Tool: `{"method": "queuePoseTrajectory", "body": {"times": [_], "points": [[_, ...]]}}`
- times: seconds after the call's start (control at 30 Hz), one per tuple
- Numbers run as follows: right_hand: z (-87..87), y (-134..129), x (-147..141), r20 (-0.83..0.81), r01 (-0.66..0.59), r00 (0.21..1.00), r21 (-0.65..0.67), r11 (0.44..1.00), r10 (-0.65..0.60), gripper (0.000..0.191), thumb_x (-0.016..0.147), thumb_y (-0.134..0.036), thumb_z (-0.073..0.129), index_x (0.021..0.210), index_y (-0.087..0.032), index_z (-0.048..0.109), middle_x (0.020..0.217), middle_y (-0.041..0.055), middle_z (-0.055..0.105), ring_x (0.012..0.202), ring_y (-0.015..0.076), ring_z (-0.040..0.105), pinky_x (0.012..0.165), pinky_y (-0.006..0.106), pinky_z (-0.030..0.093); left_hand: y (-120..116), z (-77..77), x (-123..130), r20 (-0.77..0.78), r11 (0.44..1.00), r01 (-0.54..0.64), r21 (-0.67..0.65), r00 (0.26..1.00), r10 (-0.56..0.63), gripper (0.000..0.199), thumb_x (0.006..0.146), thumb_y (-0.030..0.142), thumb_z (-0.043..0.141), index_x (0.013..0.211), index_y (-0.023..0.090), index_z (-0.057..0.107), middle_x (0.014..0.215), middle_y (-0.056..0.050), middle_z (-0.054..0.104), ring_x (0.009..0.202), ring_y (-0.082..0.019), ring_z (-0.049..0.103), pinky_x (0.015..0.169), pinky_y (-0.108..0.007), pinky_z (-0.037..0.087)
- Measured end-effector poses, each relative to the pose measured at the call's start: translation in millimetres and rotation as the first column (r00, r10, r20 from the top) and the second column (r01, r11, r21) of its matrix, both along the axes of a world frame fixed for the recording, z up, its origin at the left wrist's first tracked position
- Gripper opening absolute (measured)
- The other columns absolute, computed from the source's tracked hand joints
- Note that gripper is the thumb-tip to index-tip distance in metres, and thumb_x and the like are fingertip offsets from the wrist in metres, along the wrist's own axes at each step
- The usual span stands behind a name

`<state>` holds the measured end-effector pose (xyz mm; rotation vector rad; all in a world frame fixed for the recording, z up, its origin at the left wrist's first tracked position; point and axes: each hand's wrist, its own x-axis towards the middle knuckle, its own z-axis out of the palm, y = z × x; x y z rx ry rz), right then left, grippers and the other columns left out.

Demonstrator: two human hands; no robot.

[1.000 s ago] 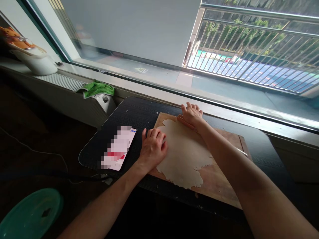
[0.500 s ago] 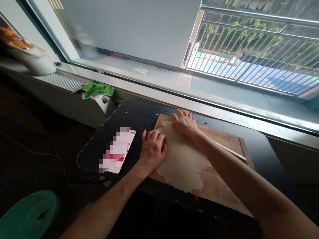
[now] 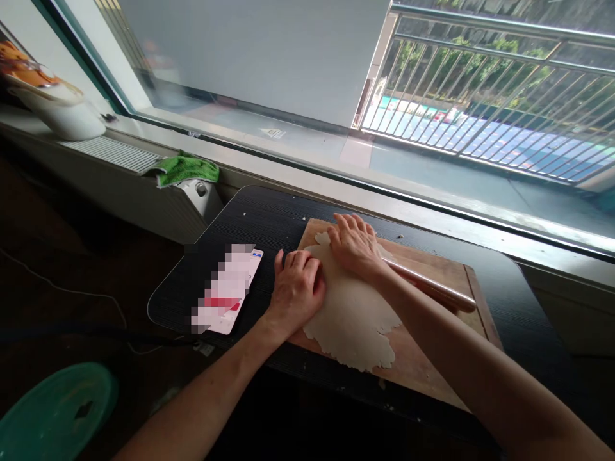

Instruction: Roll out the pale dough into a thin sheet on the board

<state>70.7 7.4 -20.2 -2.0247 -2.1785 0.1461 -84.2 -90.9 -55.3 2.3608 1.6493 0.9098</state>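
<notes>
A thin, ragged-edged sheet of dough (image 3: 353, 320) lies on a wooden board (image 3: 432, 365). My right hand (image 3: 354, 243) rests over the dough's upper part, fingers spread towards the window. At the dough's left edge is my left hand (image 3: 296, 285), its fingers bent and curled; what they may hold is hidden. A rolling pin (image 3: 442, 286) lies on the board beside my right forearm, its left end hidden behind my right hand and wrist.
A phone (image 3: 233, 288) lies on the black table (image 3: 211, 234), left of my left hand. Beyond the table are a green cloth (image 3: 187, 169) on a radiator, a white bucket (image 3: 72, 112) and a window. A green basin (image 3: 57, 410) stands at lower left.
My right hand has shifted slightly down and left over the dough. More of the rolling pin shows beside my right forearm. My left hand has hardly moved.
</notes>
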Motion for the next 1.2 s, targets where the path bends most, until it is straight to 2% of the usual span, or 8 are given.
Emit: {"method": "queuePoseTrajectory", "body": {"times": [0.17, 0.33, 0.53, 0.73, 0.9, 1.0, 1.07, 1.2], "points": [[8.7, 19, 6, 0.076, 0.183, 0.981, -0.084, 0.980, -0.176, 0.058, 0.098, -0.048, 0.036, 0.150, -0.022, 0.042, 0.156, 0.0150, 0.041, 0.143, 0.0353, 0.034, 0.113, 0.059, 0.031, 0, 1.0, -1, 0.005, 1.000, 0.004, -0.006, 1.000, -0.004, 0.007, 0.087, 0.018, 0.060, 0.092, 0.021, 0.064, 0.109, -0.009, 0.065, 0.110, -0.028, 0.059, 0.114, -0.057, 0.029], [2.4, 3, -6, -0.007, 0.012, 1.000, -0.056, 0.998, -0.013, 0.058, 0.102, -0.048, 0.022, 0.151, -0.024, 0.041, 0.154, 0.0092, 0.047, 0.146, 0.0273, 0.033, 0.117, 0.050, 0.028, 0, 0.5, 0, -0.008, 1.000, -0.002, 0.002, 1.000, 0.002, 0.006, 0.088, 0.019, 0.059, 0.091, 0.021, 0.064, 0.108, -0.010, 0.065, 0.109, -0.028, 0.059, 0.114, -0.057, 0.030], [6.8, 26, 3, 0.004, 0.202, 0.979, -0.104, 0.974, -0.203, 0.060, 0.098, -0.051, 0.032, 0.149, -0.020, 0.042, 0.153, 0.0175, 0.045, 0.143, 0.0351, 0.035, 0.112, 0.059, 0.029, -1, 1.0, 0, 0.034, 1.000, -0.011, 0.002, 0.999, 0.011, 0.008, 0.086, 0.018, 0.059, 0.092, 0.022, 0.063, 0.109, -0.008, 0.066, 0.110, -0.027, 0.059, 0.115, -0.055, 0.028], [1.0, 7, -8, 0.017, -0.025, 1.000, -0.008, 1.000, 0.025, 0.059, 0.101, -0.050, 0.023, 0.150, -0.023, 0.042, 0.153, 0.0093, 0.048, 0.146, 0.0272, 0.029, 0.118, 0.051, 0.024, 2, -2.7, -4, 0.210, 0.994, -0.110, -0.003, 0.972, 0.108, 0.014, 0.082, 0.013, 0.058, 0.093, 0.021, 0.062, 0.102, -0.007, 0.065, 0.104, -0.025, 0.062, 0.104, -0.045, 0.042], [9.1, 30, 1, 0.079, 0.173, 0.983, -0.113, 0.978, -0.165, 0.057, 0.096, -0.050, 0.037, 0.145, -0.024, 0.048, 0.153, 0.0152, 0.044, 0.140, 0.0362, 0.036, 0.110, 0.061, 0.032, 3, -2.7, -5, 0.248, 0.990, -0.141, -0.026, 0.958, 0.143, 0.014, 0.080, 0.012, 0.058, 0.090, 0.021, 0.062, 0.101, -0.007, 0.064, 0.103, -0.025, 0.061, 0.101, -0.042, 0.044], [7.7, 19, -5, 0.016, 0.086, 0.996, -0.165, 0.982, -0.085, 0.057, 0.099, -0.050, 0.028, 0.146, -0.026, 0.047, 0.152, 0.0121, 0.047, 0.140, 0.0322, 0.037, 0.112, 0.056, 0.033, 3, -2.4, -5, 0.250, 0.989, -0.142, -0.035, 0.957, 0.146, 0.017, 0.078, 0.011, 0.059, 0.090, 0.022, 0.062, 0.103, -0.007, 0.064, 0.105, -0.025, 0.061, 0.102, -0.042, 0.044], [5.0, 10, -10, -0.029, 0.009, 0.999, -0.127, 0.992, -0.013, 0.058, 0.100, -0.050, 0.022, 0.148, -0.025, 0.044, 0.152, 0.0096, 0.047, 0.143, 0.0282, 0.034, 0.115, 0.051, 0.030, 4, -2.6, -5, 0.248, 0.991, -0.129, -0.035, 0.960, 0.134, 0.018, 0.078, 0.010, 0.059, 0.091, 0.021, 0.062, 0.103, -0.007, 0.064, 0.105, -0.025, 0.060, 0.102, -0.043, 0.044], [7.7, 21, -6, 0.035, 0.091, 0.995, -0.077, 0.993, -0.089, 0.056, 0.097, -0.049, 0.034, 0.146, -0.024, 0.047, 0.152, 0.0133, 0.046, 0.142, 0.0330, 0.034, 0.113, 0.057, 0.030, 4, -3.2, -5, 0.249, 0.993, -0.115, -0.023, 0.961, 0.117, 0.018, 0.079, 0.010, 0.057, 0.092, 0.021, 0.062, 0.103, -0.008, 0.064, 0.106, -0.025, 0.060, 0.103, -0.043, 0.042]]}}
